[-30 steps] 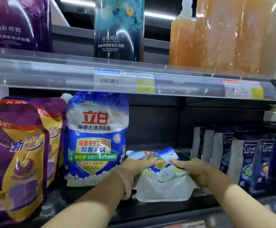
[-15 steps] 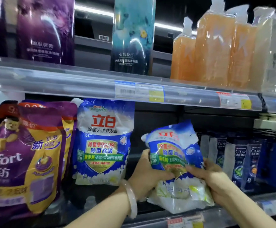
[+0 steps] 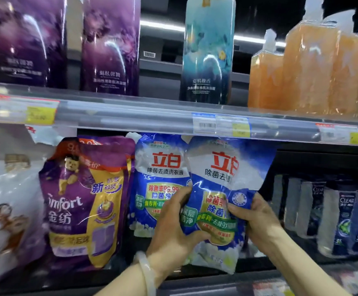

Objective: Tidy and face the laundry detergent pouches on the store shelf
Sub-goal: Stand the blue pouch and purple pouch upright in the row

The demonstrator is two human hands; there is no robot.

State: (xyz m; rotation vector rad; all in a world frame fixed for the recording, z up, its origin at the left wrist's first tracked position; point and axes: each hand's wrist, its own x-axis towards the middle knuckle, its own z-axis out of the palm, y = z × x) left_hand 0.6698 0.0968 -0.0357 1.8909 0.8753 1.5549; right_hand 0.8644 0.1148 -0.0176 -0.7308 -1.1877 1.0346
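I hold a blue and white detergent pouch (image 3: pixel 225 182) upright in front of the lower shelf, its printed face toward me. My left hand (image 3: pixel 173 227) grips its lower left side and my right hand (image 3: pixel 253 218) grips its right side. Just left of it, a second identical blue detergent pouch (image 3: pixel 161 167) stands upright on the shelf, partly covered by the held pouch and my left hand. Purple and yellow softener pouches (image 3: pixel 84 201) stand further left.
The upper shelf edge (image 3: pixel 152 118) with price tags runs just above the pouches. Dark shampoo packs (image 3: pixel 344 218) stand at the right. A white pack with a dog picture (image 3: pixel 5 210) sits at far left. Purple, teal and orange bottles fill the upper shelf.
The pouch lay flat on the shelf, then both hands lifted and turned it upright. It is now raised higher, right beside the standing blue pouch.
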